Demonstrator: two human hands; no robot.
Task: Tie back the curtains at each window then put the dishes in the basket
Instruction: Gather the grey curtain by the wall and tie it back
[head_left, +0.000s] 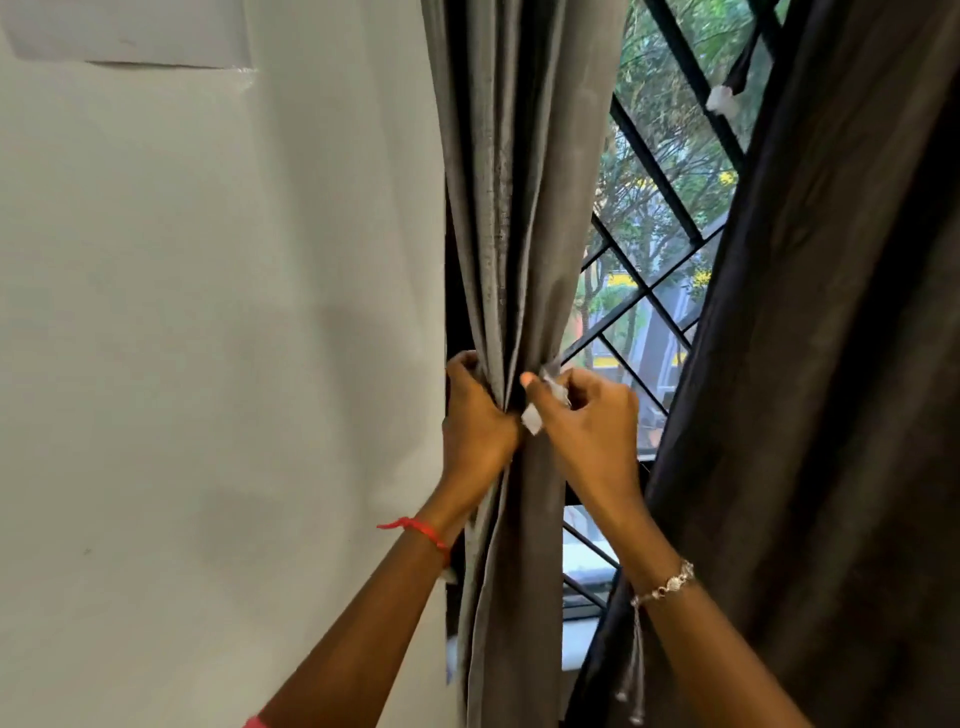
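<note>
A grey curtain (514, 208) hangs gathered into a narrow bundle at the window's left side. My left hand (475, 410) grips the bundle from the left, fingers wrapped behind the folds. My right hand (582, 415) is closed on a pale strip of tie-back fabric (535, 418) at the bundle's right side, thumb pressing against the curtain. How far the strip runs around the bundle is hidden. A second, darker curtain (831, 364) hangs loose on the right. No dishes or basket are in view.
A white wall (208, 338) fills the left half. Behind the curtains is a window with a black diagonal metal grille (649, 171), trees outside. A white scrap (722, 101) is tied on the grille at the upper right. The white sill (574, 649) shows low down.
</note>
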